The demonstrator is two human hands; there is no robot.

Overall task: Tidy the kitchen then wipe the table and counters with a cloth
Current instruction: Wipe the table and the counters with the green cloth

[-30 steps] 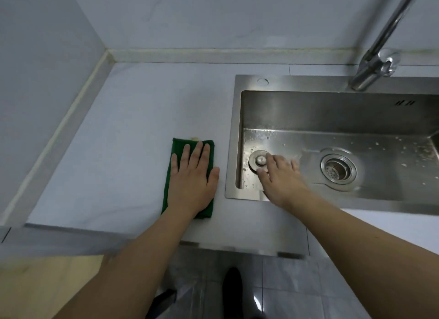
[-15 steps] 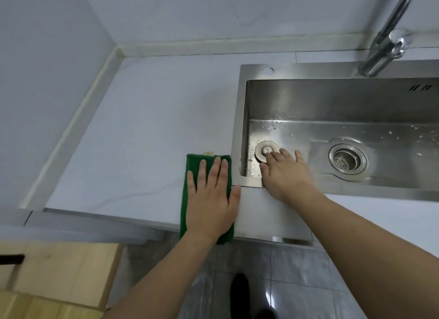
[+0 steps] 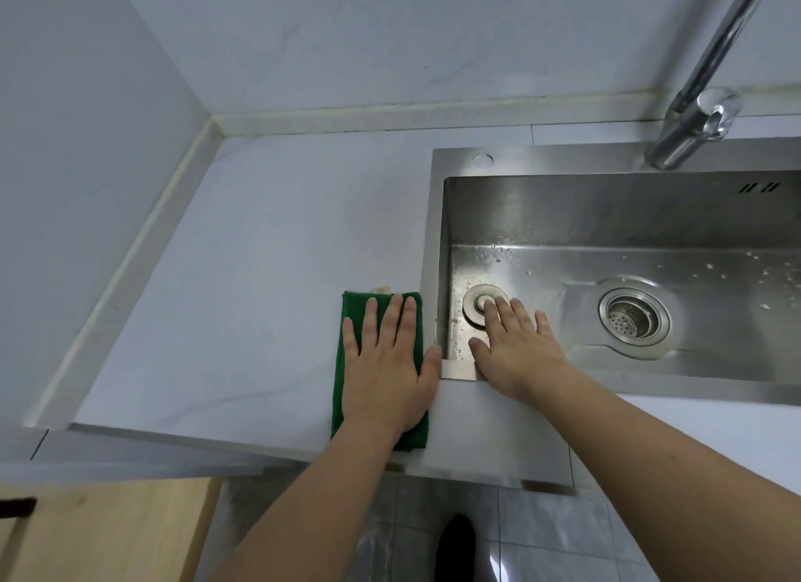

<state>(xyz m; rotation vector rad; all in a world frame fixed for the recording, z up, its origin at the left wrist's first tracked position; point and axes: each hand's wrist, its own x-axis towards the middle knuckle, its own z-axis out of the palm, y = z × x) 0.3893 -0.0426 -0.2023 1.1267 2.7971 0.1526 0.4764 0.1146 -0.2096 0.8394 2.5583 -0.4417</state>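
cloth (image 3: 376, 364) now against sink (image 3: 429, 252) rim

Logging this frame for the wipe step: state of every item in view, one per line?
cloth: folded, flat on the counter beside the sink, pressed under the left hand
left hand: open, palm down on the cloth
right hand: open, fingers spread, reaching over the sink rim
sink: no standing water, droplets on the floor
drain: unplugged, strainer in place
plug: out of the drain, lying on the sink floor
tap: no water running
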